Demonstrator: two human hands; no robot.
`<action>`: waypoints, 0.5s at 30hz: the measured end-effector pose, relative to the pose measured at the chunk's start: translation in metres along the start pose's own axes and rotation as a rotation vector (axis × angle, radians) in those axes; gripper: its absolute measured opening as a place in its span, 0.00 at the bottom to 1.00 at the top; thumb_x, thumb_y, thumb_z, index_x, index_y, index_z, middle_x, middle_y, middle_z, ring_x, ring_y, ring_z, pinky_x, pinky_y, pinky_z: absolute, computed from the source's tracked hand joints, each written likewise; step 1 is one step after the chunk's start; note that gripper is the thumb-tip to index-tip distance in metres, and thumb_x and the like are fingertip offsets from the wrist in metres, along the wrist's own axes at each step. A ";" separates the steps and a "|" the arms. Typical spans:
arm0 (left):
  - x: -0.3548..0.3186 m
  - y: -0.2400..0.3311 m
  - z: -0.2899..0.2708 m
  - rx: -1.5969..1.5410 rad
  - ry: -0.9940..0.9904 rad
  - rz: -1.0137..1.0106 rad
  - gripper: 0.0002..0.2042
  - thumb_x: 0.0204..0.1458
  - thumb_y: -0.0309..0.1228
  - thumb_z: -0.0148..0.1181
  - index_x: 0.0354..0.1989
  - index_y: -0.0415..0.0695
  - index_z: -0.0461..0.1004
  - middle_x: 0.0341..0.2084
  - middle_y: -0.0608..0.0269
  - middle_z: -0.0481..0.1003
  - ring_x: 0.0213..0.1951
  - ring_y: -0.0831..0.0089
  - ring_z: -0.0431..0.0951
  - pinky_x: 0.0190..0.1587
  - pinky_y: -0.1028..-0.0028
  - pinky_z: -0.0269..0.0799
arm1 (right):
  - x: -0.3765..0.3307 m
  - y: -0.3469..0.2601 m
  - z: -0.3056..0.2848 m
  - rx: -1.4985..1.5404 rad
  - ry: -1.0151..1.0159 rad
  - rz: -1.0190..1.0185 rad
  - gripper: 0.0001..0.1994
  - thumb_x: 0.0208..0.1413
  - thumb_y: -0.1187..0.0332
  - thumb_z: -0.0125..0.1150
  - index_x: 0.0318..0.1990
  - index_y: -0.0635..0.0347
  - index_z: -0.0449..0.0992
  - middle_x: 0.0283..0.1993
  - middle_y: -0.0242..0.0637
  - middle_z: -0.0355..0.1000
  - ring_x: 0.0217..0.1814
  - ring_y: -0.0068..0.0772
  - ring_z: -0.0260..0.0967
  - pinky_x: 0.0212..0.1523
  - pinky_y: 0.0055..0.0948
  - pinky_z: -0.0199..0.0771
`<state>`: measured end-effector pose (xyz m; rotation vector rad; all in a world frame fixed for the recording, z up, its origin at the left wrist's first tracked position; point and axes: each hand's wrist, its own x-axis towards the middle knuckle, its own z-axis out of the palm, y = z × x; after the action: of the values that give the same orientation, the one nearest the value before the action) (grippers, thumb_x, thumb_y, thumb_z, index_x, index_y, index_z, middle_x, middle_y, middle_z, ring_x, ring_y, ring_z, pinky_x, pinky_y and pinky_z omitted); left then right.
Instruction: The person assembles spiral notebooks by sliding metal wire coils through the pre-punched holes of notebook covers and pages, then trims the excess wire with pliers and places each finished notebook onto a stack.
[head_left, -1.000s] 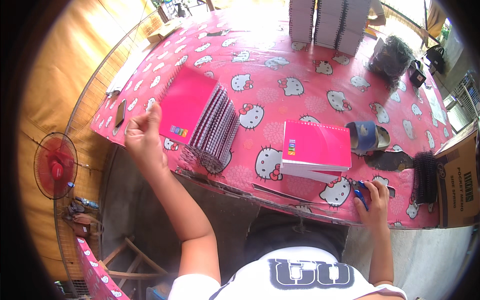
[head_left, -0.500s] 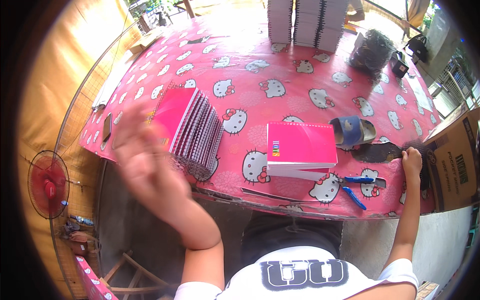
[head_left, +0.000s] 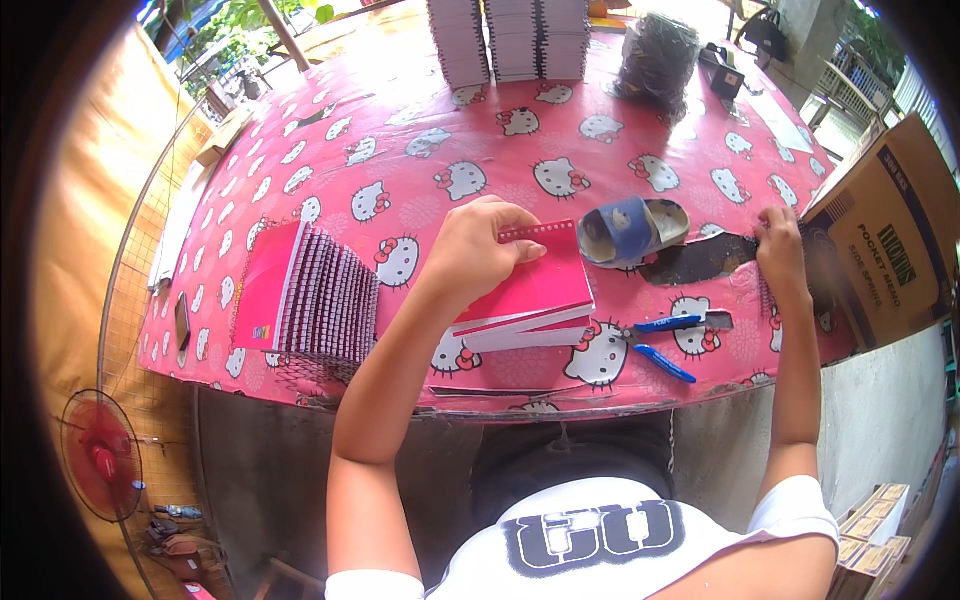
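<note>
Pink notebook (head_left: 540,290) under left hand (head_left: 475,250) (fingers curled over its top edge)

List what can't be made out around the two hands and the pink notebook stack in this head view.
- Left hand: covers the near-left corner of the pink notebook stack; what its fingers pinch is hidden.
- Right hand: its fingertips blur into dark spiral wires by the cardboard box; the grip is unclear.
- Box: cut off by the picture's dark rim.
- Blue-handled tool: too small to identify.
</note>
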<state>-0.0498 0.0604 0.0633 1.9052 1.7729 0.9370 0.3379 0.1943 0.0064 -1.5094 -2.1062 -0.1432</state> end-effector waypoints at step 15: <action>-0.032 0.038 -0.001 0.157 0.376 0.443 0.06 0.46 0.30 0.68 0.32 0.45 0.79 0.27 0.65 0.79 0.33 0.69 0.78 0.47 0.67 0.64 | -0.010 -0.179 -0.037 1.010 -0.124 -0.374 0.12 0.47 0.79 0.68 0.42 0.61 0.81 0.36 0.32 0.74 0.35 0.18 0.71 0.34 0.19 0.71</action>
<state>-0.0226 0.0237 0.0831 2.4115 1.6842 1.4252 0.1916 0.1060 0.0721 -0.5308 -2.0085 0.7811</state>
